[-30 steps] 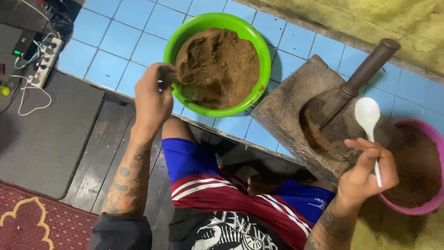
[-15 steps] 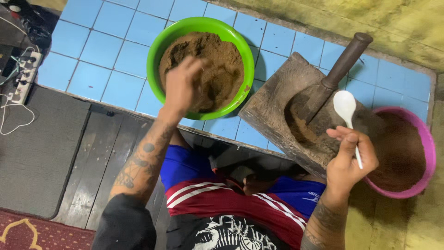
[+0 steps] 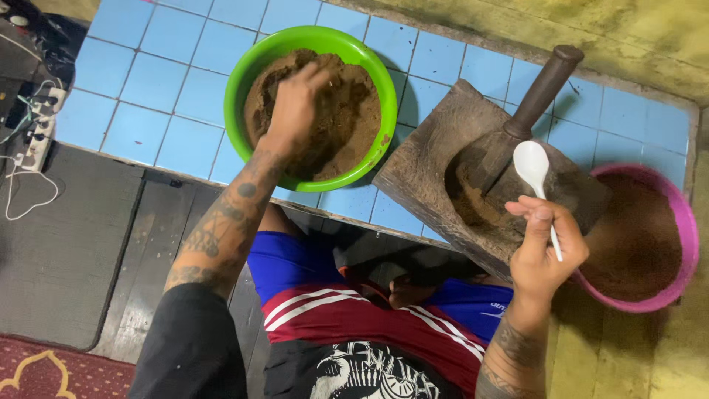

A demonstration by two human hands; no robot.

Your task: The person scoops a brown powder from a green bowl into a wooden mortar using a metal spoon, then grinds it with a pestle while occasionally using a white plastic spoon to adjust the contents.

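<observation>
The left hand (image 3: 295,103) is sunk into the brown powdery mass (image 3: 340,125) that fills the green plastic bowl (image 3: 244,74), its fingers curled down into the powder, so how far they are closed cannot be told. The bowl stands on a blue tiled floor (image 3: 148,96). The right hand (image 3: 543,247) is clamped around the handle of a white plastic spoon (image 3: 533,164), which points upward with its bowl over the wooden mortar block (image 3: 428,162). A dark wooden pestle (image 3: 535,100) leans in the hollow of that block. Just right of the block, touching it, sits a pink bowl (image 3: 683,222) holding finer brown powder. At far left a white power strip (image 3: 40,133) with cables lies on a grey mat (image 3: 59,251).
</observation>
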